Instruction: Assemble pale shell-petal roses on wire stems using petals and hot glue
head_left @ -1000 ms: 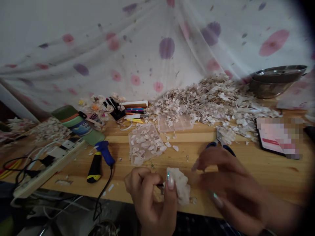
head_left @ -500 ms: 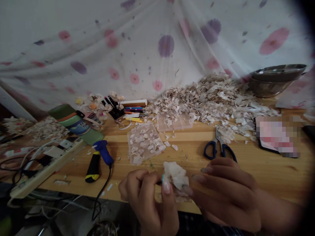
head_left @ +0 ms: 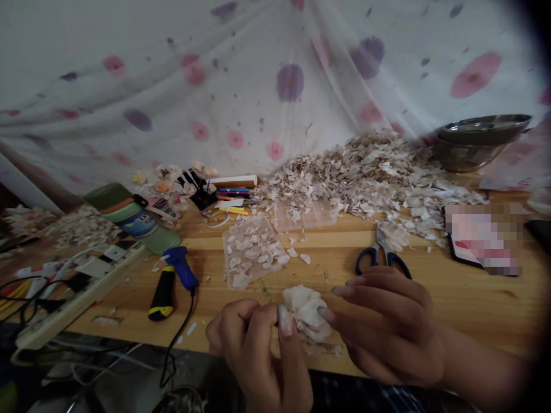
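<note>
My left hand pinches a white handmade flower at its left side, thumb and forefinger pressed together at the base. Thin, pale, layered petals make up the flower. From the right, my right hand reaches with fingers stretched and apart; one fingertip touches the flower's right edge. Just beyond that hand lie blue-handled scissors, blades pointing away. Past the flower, a shallow clear tray holds loose pale petals, with a second clear tray behind it.
A large heap of pale flakes covers the back, beside a metal bowl. At the left are a green bottle, a blue glue gun with its cord, a black-yellow handle and a power strip. A phone lies right.
My right hand has shifted slightly left, its fingers lifting a little off the flower. The flower has turned so that more of its layered petals face the camera. My left hand stays nearly still.
</note>
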